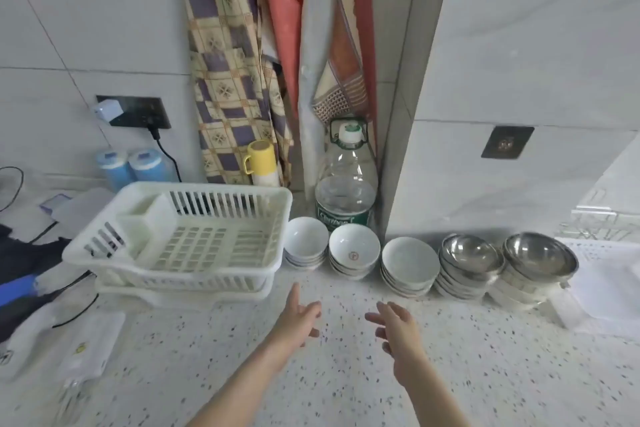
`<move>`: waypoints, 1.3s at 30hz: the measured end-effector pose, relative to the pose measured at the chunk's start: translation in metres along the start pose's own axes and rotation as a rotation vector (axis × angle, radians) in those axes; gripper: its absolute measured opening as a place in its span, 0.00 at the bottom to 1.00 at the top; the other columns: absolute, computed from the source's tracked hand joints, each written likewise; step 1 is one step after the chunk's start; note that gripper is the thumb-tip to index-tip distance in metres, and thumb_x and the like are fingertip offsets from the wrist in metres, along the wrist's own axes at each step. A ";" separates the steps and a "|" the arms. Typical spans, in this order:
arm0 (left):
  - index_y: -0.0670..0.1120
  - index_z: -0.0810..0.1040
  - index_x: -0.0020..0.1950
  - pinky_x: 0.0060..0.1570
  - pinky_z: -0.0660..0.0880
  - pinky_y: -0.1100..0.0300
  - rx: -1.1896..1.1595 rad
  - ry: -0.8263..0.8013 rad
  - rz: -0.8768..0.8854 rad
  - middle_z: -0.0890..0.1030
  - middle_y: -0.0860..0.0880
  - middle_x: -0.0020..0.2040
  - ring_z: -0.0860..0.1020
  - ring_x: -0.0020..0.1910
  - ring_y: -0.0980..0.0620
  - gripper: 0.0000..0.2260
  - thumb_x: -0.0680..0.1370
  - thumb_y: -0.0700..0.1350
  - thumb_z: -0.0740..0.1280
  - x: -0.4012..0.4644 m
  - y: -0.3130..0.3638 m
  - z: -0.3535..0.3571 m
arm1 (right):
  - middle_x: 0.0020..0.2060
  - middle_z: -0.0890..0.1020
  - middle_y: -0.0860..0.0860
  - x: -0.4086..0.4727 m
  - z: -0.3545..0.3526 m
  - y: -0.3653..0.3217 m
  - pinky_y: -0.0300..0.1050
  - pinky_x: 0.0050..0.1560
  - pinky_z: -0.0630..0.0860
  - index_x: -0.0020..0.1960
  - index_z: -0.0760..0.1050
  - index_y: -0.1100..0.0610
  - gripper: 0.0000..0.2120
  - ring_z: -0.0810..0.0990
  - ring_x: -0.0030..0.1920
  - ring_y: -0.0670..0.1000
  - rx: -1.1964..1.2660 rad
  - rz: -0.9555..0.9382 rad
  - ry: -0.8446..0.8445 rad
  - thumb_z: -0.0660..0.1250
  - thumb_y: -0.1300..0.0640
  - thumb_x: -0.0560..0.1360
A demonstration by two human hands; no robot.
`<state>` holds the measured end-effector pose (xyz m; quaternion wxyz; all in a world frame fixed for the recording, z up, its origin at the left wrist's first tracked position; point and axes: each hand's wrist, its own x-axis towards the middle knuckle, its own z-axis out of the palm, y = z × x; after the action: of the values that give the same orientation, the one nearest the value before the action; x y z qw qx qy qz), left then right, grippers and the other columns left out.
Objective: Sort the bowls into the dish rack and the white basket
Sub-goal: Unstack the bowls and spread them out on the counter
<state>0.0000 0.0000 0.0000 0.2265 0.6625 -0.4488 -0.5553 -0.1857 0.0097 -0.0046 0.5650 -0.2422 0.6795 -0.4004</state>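
A white plastic dish rack [104, 246] stands empty on the speckled counter at the left. To its right, along the wall, sit three stacks of white bowls [306, 241] [353, 250] [408, 263] and two stacks of steel bowls [469, 253] [538, 253]. A white basket [602, 274] lies at the far right, partly out of view. My left hand [299, 317] and my right hand [396, 326] hover over the counter in front of the white bowls, fingers spread, holding nothing.
A large water bottle [346, 191] stands in the corner behind the bowls, with a yellow cup [259, 158] on a flask beside it. Hanging cloths, blue containers [131, 166], a wall socket with a cable, and packets [86, 343] crowd the left.
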 end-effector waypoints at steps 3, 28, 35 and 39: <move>0.58 0.37 0.79 0.44 0.74 0.58 -0.002 0.035 -0.045 0.78 0.51 0.59 0.82 0.47 0.53 0.35 0.81 0.52 0.58 0.027 0.016 -0.002 | 0.44 0.85 0.51 0.021 0.012 -0.014 0.42 0.35 0.65 0.69 0.69 0.59 0.19 0.72 0.37 0.51 -0.057 0.046 -0.032 0.61 0.52 0.81; 0.54 0.60 0.75 0.19 0.66 0.68 -0.270 0.442 0.048 0.80 0.39 0.58 0.78 0.25 0.63 0.22 0.82 0.42 0.59 0.119 0.027 -0.010 | 0.37 0.83 0.48 0.090 0.079 -0.031 0.40 0.31 0.64 0.61 0.66 0.56 0.12 0.79 0.41 0.54 -0.265 -0.127 0.273 0.57 0.57 0.78; 0.54 0.65 0.63 0.20 0.68 0.70 -0.351 0.469 0.029 0.82 0.45 0.37 0.70 0.19 0.59 0.14 0.82 0.38 0.58 0.118 0.032 -0.009 | 0.34 0.84 0.48 0.088 0.084 -0.031 0.38 0.29 0.67 0.70 0.64 0.50 0.25 0.79 0.31 0.33 -0.079 -0.184 0.299 0.56 0.65 0.75; 0.57 0.65 0.62 0.20 0.64 0.69 -0.403 0.460 0.021 0.82 0.49 0.33 0.67 0.28 0.53 0.13 0.83 0.40 0.58 0.122 0.030 -0.008 | 0.41 0.84 0.50 0.086 0.085 -0.031 0.33 0.26 0.68 0.71 0.64 0.50 0.26 0.81 0.31 0.35 -0.016 -0.217 0.291 0.55 0.66 0.75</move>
<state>-0.0054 -0.1195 -0.0389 0.4548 0.7080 -0.2730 -0.4662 -0.1293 -0.0982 -0.0320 0.4122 -0.2580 0.7271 -0.4846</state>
